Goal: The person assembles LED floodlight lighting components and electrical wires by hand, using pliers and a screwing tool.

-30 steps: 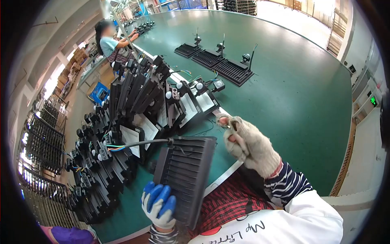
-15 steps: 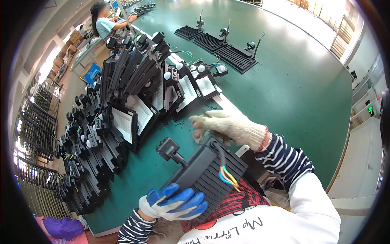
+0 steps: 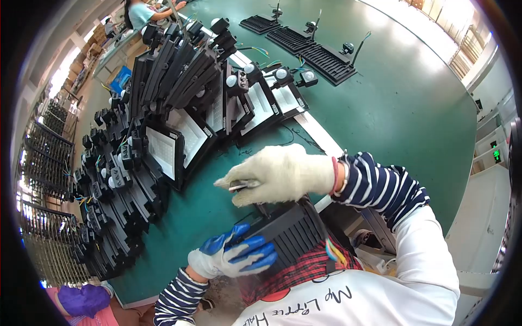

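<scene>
In the head view, my left hand (image 3: 234, 256), in a blue-and-white work glove, is closed on the edge of a black floodlight (image 3: 293, 231). The light is tilted near my lap, its ribbed back up, with coloured wire ends (image 3: 335, 252) hanging off its right side. My right hand (image 3: 274, 175), in a cream knitted glove, is above the light's far edge. Its fingers are pinched around a small silvery metal piece (image 3: 246, 185), whose kind I cannot make out. A short stem shows below that hand; the sensor head of this light is hidden.
Many black floodlights with white sensor domes are piled (image 3: 179, 81) on the left of the green table (image 3: 402, 119). Several more lie flat (image 3: 326, 62) at the far side. A person (image 3: 142, 15) works at the far left. A purple sleeve (image 3: 81, 301) shows at lower left.
My right hand has moved left over the floodlight and now pinches a small metal piece. The floodlight has turned flatter, and its sensor has gone behind the right hand.
</scene>
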### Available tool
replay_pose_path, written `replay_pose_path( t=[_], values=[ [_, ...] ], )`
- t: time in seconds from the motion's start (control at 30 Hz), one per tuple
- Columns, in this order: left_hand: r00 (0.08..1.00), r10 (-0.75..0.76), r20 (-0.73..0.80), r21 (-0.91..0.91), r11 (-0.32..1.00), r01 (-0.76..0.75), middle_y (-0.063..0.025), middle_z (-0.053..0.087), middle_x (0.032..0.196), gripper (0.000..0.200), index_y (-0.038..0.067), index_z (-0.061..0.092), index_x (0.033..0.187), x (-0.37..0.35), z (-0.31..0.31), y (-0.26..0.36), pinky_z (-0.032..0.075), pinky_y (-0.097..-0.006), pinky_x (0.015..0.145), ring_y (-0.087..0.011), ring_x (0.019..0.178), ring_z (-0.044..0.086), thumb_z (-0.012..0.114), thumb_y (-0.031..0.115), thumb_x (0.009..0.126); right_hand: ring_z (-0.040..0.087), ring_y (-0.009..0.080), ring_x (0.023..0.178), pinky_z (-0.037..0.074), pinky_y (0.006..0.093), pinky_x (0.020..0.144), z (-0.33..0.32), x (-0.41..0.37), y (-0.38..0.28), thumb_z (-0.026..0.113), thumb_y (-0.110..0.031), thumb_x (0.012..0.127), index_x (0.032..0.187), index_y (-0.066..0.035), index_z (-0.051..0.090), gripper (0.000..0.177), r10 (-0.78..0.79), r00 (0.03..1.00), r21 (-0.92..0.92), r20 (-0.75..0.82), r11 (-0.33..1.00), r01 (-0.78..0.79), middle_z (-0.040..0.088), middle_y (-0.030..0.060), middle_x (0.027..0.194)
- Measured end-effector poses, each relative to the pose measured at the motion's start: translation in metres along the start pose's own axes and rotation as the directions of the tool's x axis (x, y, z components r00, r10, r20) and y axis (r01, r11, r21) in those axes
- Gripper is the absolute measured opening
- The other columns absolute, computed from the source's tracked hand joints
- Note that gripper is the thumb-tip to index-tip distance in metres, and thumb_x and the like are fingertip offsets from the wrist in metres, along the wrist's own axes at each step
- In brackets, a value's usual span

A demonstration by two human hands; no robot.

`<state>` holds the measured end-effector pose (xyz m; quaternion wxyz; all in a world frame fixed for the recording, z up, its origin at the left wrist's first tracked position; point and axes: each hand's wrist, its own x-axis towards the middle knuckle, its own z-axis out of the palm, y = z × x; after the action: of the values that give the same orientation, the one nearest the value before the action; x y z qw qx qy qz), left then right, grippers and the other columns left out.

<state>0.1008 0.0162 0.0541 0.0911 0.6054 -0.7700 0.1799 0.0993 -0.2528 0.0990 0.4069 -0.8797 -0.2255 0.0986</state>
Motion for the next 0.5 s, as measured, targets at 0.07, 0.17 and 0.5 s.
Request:
replay_pose_path(
  t=[0.07, 0.17, 0.5],
  values=[
    [0.997, -0.072, 0.007, -0.011, 0.997, 0.072, 0.0105, 0.062, 0.122, 0.038, 0.036, 0.069, 0.115, -0.004, 0.004, -0.004, 0.055, -0.0387, 0.099, -0.0148, 0.117, 0.059, 0.067, 0.021, 0.081, 0.071, 0.0312, 0.092, 0.056, 0.0457, 0.073, -0.004, 0.002, -0.027, 0.063, -0.043, 0.093, 0.129, -0.025, 0.062, 0.041, 0.077, 0.997, -0.36, -0.02, 0.93, -0.079, 0.068, 0.0133, 0.104],
    [0.989, -0.141, 0.05, -0.023, 0.99, 0.142, 0.011, 0.062, 0.124, 0.041, 0.037, 0.07, 0.115, -0.013, 0.013, -0.012, 0.053, -0.0408, 0.102, -0.0167, 0.119, 0.057, 0.065, 0.021, 0.078, 0.07, 0.0358, 0.092, 0.058, 0.0465, 0.072, 0.004, 0.012, -0.027, 0.061, -0.04, 0.094, 0.137, -0.034, 0.051, 0.045, 0.055, 0.998, -0.583, -0.014, 0.811, -0.053, 0.067, 0.0121, 0.109],
    [0.866, -0.346, 0.361, -0.016, 0.926, 0.377, 0.0001, 0.062, 0.132, 0.057, 0.023, 0.064, 0.129, -0.013, -0.006, -0.035, 0.044, -0.0494, 0.108, -0.0322, 0.126, 0.055, 0.064, 0.007, 0.074, 0.063, 0.0125, 0.081, 0.053, 0.0283, 0.073, -0.027, -0.031, 0.025, 0.073, -0.039, 0.09, 0.131, 0.003, 0.06, 0.059, 0.391, 0.888, 0.629, -0.241, 0.76, -0.163, 0.064, 0.004, 0.088]
  ],
)
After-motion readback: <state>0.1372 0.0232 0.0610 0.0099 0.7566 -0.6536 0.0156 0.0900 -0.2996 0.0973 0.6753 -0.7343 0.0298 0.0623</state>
